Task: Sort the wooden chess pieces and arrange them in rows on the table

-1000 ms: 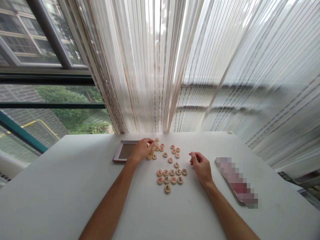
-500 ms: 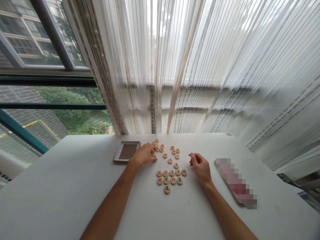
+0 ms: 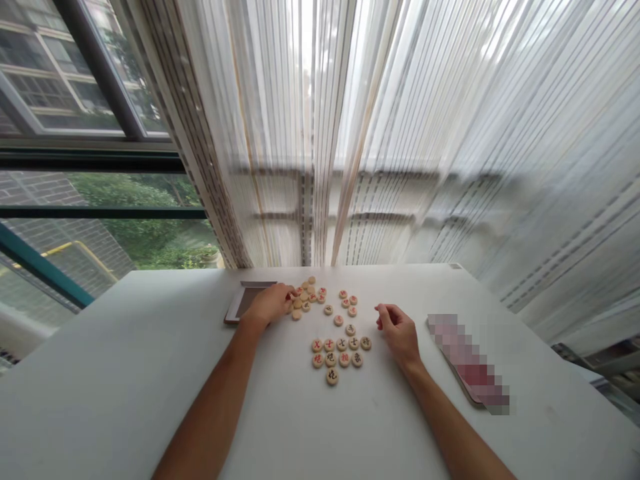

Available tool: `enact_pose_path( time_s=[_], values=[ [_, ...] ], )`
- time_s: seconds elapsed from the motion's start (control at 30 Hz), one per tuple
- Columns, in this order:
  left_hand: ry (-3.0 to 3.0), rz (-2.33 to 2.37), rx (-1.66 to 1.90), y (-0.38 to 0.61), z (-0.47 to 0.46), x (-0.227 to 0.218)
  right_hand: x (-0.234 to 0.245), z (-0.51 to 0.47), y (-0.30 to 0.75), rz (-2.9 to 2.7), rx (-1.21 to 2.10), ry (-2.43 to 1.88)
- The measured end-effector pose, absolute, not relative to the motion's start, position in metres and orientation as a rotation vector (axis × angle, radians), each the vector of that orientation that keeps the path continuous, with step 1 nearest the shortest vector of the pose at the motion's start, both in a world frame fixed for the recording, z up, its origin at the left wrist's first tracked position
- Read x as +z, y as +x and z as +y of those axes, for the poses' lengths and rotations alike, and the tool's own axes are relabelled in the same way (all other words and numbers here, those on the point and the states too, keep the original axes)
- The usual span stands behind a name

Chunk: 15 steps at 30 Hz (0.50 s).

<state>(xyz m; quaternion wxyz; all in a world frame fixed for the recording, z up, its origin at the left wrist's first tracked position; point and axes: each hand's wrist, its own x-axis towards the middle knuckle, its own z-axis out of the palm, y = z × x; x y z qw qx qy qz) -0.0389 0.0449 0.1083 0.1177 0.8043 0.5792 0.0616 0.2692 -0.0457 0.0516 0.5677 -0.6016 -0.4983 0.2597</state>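
My left hand (image 3: pixel 270 303) reaches over the left edge of a loose pile of Chinese chess pieces (image 3: pixel 304 297), some face up and some with blank sides up. Its fingers are stretched and bent down against the pieces; no piece shows clearly in its grasp. My right hand (image 3: pixel 399 331) rests on the table with fingers curled together, nothing visible in them. Between the hands, pieces lie in rows: an upper row (image 3: pixel 341 345), a second row (image 3: pixel 344 359) and a single black-marked piece (image 3: pixel 332 377) nearest me. Several red-marked pieces (image 3: pixel 345 303) lie scattered right of the pile.
A shallow open box (image 3: pixel 235 308) with a brown inside lies partly behind my left hand. On the right is a long flat object (image 3: pixel 467 363), blurred by pixels. The white table (image 3: pixel 300 433) ends at a striped sheer curtain (image 3: pixel 330 167); a window stands at left.
My left hand has moved left over the pile towards the box, uncovering more pieces, among them a black-marked one. My right hand and the rows have stayed put.
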Motion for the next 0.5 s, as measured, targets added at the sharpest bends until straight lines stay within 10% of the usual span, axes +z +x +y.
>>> enact_pose_path(
  time_s=[0.5],
  values=[
    [2.311, 1.86, 0.169, -0.01, 0.033, 0.107, 0.052, -0.045, 0.27, -1.184, 0.591, -1.405]
  ],
)
